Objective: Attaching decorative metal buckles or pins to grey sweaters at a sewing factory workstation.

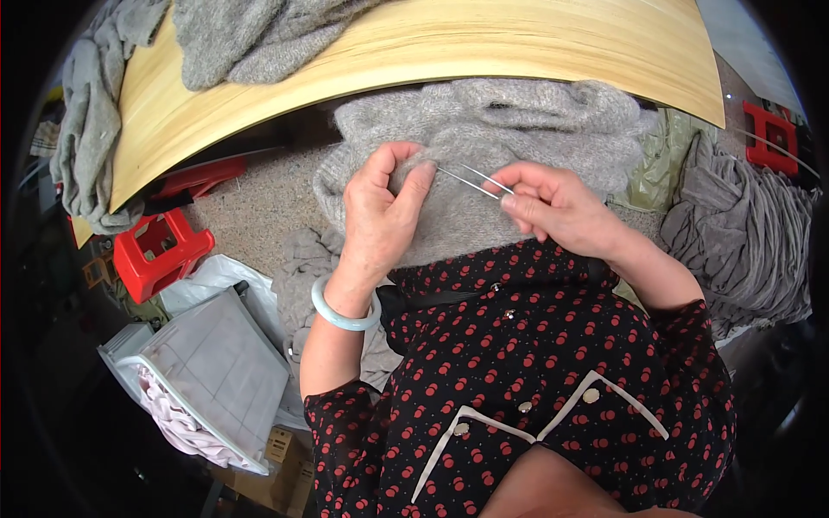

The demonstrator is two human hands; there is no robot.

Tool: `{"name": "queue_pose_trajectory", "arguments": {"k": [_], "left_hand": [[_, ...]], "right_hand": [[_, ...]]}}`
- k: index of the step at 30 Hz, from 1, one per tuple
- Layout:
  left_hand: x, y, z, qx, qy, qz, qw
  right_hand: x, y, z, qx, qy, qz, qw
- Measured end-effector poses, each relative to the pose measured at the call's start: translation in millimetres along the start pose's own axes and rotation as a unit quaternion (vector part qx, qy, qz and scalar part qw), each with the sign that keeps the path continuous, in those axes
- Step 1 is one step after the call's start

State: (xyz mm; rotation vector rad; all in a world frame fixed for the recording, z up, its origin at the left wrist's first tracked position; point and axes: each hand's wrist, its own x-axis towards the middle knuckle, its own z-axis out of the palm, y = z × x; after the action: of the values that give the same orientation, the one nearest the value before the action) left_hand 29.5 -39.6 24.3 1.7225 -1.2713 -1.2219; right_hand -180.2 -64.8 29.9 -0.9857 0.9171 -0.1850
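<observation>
A fluffy grey knit garment (509,129) lies across my lap, its far part bunched up against the table edge. My left hand (384,203), with a pale bangle on its wrist, is closed, pinching a bit of the knit between thumb and fingers. Between the thumb and fingers of my right hand (553,203) is a thin two-pronged metal tool (473,183), which looks like tweezers. Its slim prongs point left over the garment, and one reaches as far as my left thumb. The tool's other end is hidden in my right hand.
Ahead stands a wood-grain table (484,39) with more grey knitwear (250,43) on it. A red stool (164,250) and a tipped grey crate (216,371) holding pale cloth are at left. To the right are a grey fabric heap (734,233) and another red stool (770,136).
</observation>
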Motion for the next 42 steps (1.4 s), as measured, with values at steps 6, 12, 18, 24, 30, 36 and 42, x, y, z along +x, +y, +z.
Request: {"name": "queue_pose_trajectory", "arguments": {"k": [6,12,18,24,30,36,42], "left_hand": [[5,0,-11,0.05,-0.034,0.113,0.992],[7,7,-16,-0.037,-0.082,0.018,0.996],[7,5,-14,-0.018,-0.059,0.084,0.995],[6,12,-17,-0.052,-0.092,0.017,0.994],[8,10,-18,-0.124,-0.116,-0.012,0.985],[9,8,-19,-0.148,-0.124,-0.038,0.98],[7,12,-19,-0.124,-0.105,-0.026,0.986]], "right_hand": [[2,-5,-9,-0.054,0.008,-0.042,0.998],[0,-12,-17,-0.073,-0.002,-0.085,0.994],[1,-12,-21,-0.068,-0.016,-0.094,0.993],[0,-14,-23,-0.04,-0.03,-0.093,0.994],[2,-5,-21,-0.172,0.024,-0.187,0.967],[7,1,-22,-0.325,0.077,-0.335,0.881],[2,-4,-16,-0.18,0.048,-0.194,0.963]]}}
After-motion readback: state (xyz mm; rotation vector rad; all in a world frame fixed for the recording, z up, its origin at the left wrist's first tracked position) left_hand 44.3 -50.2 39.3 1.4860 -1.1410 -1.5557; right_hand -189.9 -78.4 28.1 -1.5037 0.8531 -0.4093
